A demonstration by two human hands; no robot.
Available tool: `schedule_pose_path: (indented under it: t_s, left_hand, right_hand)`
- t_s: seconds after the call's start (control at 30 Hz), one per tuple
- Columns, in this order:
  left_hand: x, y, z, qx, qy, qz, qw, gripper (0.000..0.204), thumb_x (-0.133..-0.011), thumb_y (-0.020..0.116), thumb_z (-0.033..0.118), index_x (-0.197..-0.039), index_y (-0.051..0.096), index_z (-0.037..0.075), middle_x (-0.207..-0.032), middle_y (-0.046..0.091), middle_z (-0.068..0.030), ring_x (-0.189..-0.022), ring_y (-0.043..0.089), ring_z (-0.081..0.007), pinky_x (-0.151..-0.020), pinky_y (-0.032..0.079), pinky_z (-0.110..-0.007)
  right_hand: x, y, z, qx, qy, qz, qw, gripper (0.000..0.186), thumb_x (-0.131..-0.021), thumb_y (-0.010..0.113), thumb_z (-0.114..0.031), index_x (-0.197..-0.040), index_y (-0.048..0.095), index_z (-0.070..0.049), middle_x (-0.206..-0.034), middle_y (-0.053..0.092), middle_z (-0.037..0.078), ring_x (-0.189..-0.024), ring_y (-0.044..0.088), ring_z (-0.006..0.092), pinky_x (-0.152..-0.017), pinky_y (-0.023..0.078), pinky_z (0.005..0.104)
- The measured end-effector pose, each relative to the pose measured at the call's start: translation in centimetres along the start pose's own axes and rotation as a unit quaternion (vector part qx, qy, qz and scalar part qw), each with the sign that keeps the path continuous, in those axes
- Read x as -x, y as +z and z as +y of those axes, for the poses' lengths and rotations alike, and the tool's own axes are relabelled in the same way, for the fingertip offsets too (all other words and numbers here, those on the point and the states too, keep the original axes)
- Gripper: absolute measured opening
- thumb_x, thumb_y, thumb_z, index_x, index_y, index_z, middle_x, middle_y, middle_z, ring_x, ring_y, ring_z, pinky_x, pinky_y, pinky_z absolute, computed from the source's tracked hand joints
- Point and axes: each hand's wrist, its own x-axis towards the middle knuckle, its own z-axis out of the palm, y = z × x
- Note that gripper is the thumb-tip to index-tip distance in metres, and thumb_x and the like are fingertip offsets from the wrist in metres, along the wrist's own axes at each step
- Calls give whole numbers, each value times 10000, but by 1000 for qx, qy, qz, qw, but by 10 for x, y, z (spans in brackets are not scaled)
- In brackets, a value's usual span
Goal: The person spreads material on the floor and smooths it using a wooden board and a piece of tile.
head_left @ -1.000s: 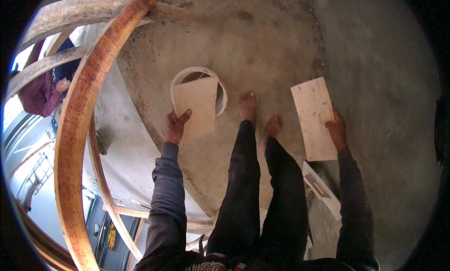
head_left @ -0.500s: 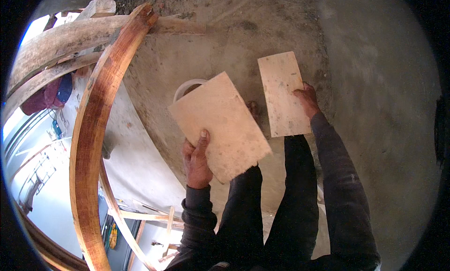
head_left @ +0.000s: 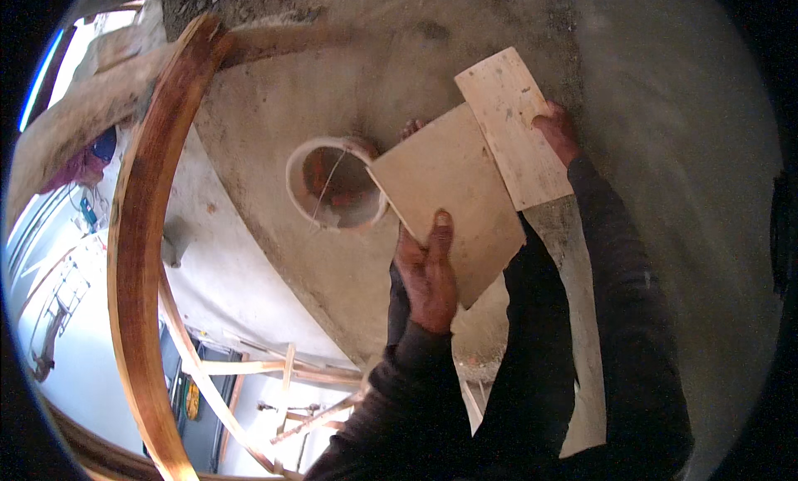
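From where I'm standing, taking twelve o'clock as straight ahead of the person, the left hand [head_left: 428,277] is gripping the wider board [head_left: 457,177] near its seven o'clock edge, the thumb lying on the top face and the other fingers disappearing underneath. The right hand [head_left: 560,135] is clasping the narrower board [head_left: 511,123] by its three o'clock edge, thumb on top again, the rest of that grip hiding from me. The narrower board is sitting at about one o'clock from the wider one, and their long edges are running side by side; whether they are touching or overlapping at different heights, I cannot tell. A white-rimmed bucket [head_left: 293,190] is standing at nine o'clock from the wider board, whose ten o'clock corner is just reaching its rim in this view. To my eye, handling both well is calling for level faces, since each board is resting in a one-sided grip and probably wanting to tip. Firm thumbs above, with fingers spreading wide below, would be steadying them best, and slow wrists would be sparing the edges from knocking. Bare toes [head_left: 412,129] are showing beyond the wider board at eleven o'clock, so a secure hold is mattering there too.
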Motion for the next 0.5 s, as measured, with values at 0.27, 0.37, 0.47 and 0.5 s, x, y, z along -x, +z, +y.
schedule_pose_path:
  t_s: [0.27,0.37,0.47,0.5]
  left_hand:
    - [-14,32,7,-147,-48,-68,986,383,-920,505,272,-1109,507,-62,-967,606,-171,-879,563,-198,-794,438,-315]
    - [-23,35,19,-129,-64,-58,988,382,-916,512,271,-1101,510,-64,-959,611,-170,-865,569,-199,-785,443,-317]
    - [-35,43,35,-145,-51,-47,987,375,-916,512,269,-1090,514,-63,-945,615,-169,-852,571,-200,-776,447,-322]
    - [-40,42,36,-147,-38,-36,988,374,-916,512,269,-1088,515,-63,-943,616,-169,-853,570,-198,-776,447,-323]
  right_hand:
    - [-5,13,28,2,-2,-37,999,347,-740,587,-192,-1013,582,23,-905,625,118,-829,581,215,-742,446,333]
    - [-9,32,33,-73,-16,-35,997,347,-763,592,-229,-1011,592,13,-887,633,112,-822,589,218,-742,449,329]
    - [-58,60,21,-35,-110,44,992,346,-779,595,-267,-980,600,14,-845,636,119,-787,593,221,-731,451,332]
    - [-87,72,1,16,-111,47,993,340,-781,594,-268,-964,599,18,-835,635,121,-774,591,216,-721,451,334]
